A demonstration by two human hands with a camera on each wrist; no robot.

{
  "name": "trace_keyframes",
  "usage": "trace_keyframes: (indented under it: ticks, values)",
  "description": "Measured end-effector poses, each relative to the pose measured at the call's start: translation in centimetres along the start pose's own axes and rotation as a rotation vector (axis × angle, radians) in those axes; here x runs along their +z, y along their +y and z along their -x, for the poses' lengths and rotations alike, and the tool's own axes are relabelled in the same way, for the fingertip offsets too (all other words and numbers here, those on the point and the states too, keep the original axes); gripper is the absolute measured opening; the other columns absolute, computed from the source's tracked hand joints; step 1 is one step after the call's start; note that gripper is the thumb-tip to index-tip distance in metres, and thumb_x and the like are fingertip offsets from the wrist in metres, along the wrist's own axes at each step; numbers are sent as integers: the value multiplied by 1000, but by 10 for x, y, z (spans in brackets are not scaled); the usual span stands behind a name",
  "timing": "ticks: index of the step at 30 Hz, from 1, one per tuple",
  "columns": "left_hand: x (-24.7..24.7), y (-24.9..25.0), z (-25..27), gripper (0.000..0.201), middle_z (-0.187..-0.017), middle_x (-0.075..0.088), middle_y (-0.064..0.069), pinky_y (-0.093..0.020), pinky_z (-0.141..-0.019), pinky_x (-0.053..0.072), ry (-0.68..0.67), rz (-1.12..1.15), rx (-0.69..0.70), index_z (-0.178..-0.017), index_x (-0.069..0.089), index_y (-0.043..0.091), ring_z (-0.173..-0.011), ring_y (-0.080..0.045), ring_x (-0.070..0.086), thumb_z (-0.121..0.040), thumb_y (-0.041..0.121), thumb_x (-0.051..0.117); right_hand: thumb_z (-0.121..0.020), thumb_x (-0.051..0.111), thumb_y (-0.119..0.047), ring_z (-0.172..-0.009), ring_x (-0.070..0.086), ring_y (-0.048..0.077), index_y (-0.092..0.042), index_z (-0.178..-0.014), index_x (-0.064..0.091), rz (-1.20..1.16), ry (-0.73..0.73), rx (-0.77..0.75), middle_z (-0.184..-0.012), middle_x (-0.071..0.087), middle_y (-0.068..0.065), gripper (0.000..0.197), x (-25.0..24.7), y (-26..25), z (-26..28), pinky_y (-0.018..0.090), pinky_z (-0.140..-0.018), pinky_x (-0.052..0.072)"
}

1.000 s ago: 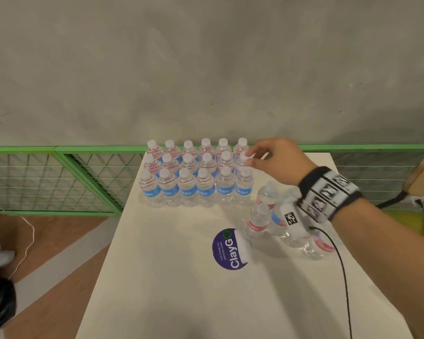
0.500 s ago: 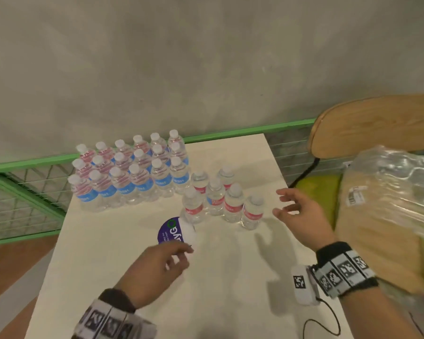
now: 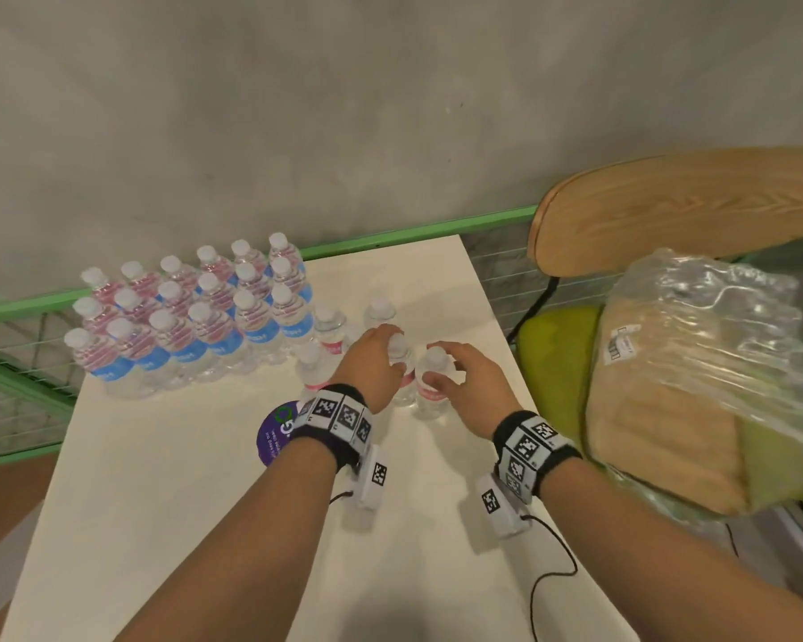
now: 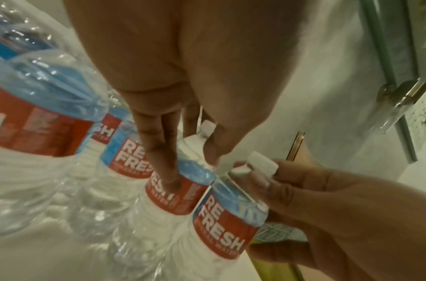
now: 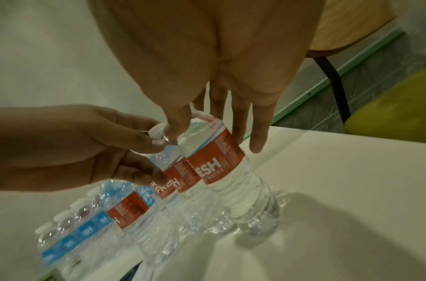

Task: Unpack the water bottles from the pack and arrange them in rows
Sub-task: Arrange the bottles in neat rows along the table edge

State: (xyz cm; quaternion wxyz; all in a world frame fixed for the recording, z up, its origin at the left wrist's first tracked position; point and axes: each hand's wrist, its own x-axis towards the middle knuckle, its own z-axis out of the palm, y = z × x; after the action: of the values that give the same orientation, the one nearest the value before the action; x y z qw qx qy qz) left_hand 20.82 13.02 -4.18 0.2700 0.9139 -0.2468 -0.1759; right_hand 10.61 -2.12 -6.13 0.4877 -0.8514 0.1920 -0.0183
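Note:
Three rows of upright water bottles point(image 3: 191, 317) with white caps stand at the table's back left. Several loose bottles point(image 3: 330, 326) with red labels stand to their right. My left hand point(image 3: 392, 345) grips one loose bottle point(image 4: 178, 192) by its shoulder, thumb and fingers curled round it. My right hand point(image 3: 441, 368) grips the neighbouring bottle point(image 5: 216, 167) just below its cap point(image 4: 262, 165). Both bottles stand on the table point(image 3: 182, 479), side by side and touching. In the right wrist view my right hand point(image 5: 215, 142) has its thumb in front of the bottle and its fingers behind.
The crumpled empty plastic pack wrap point(image 3: 705, 363) lies on a chair with a wooden back point(image 3: 668, 210) and green seat point(image 3: 557, 354), right of the table. A purple round sticker point(image 3: 272, 433) is on the tabletop by my left wrist. A green mesh railing point(image 3: 19, 363) runs behind and left.
Both hands have moved forward from open positions near the table's front and taken hold of two loose bottles. The view has swung right and downward.

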Motion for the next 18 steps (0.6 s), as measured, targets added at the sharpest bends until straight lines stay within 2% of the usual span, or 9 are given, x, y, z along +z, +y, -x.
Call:
trace_keyframes:
  ticks: [3,5,9,14,18]
  values:
    - [4,-4,9,39,-117,63,-1,-32,-92,49,47,99,-13,-123,57,25,-99,-23,63,-86,17,64,-88,69,-30,-106,56,9,-29,-126,58,-40,11,-5,-119,60,-15,40,-3,3,4,21,-90,42]
    - [4,-8,17,33,-107,66,1,-40,-82,56,38,175,-10,-113,61,29,-82,-23,67,-83,19,68,-88,69,-28,-106,56,10,-29,-124,60,-60,18,7,-116,61,-16,37,-5,6,8,24,-92,44]
    - [-9,-11,40,25,-102,66,2,-40,-66,59,7,276,-8,-107,63,24,-57,-23,68,-83,21,71,-90,67,-27,-107,58,12,-32,-123,60,-35,28,50,-114,62,-15,34,-5,0,24,23,-87,44]
    - [-49,-39,88,19,-95,64,12,-39,-67,60,21,409,-35,-103,64,28,-56,-22,68,-85,28,71,-86,69,-36,-96,62,8,-39,-114,62,119,-47,-33,-106,67,-17,29,-6,-39,49,27,-82,53]
    - [-98,-93,136,18,-99,66,17,-35,-71,56,85,327,-7,-98,62,36,-67,-9,65,-83,37,72,-86,70,-39,-92,61,2,-40,-115,62,165,-199,-122,-106,64,-25,30,18,-97,65,18,-79,50]
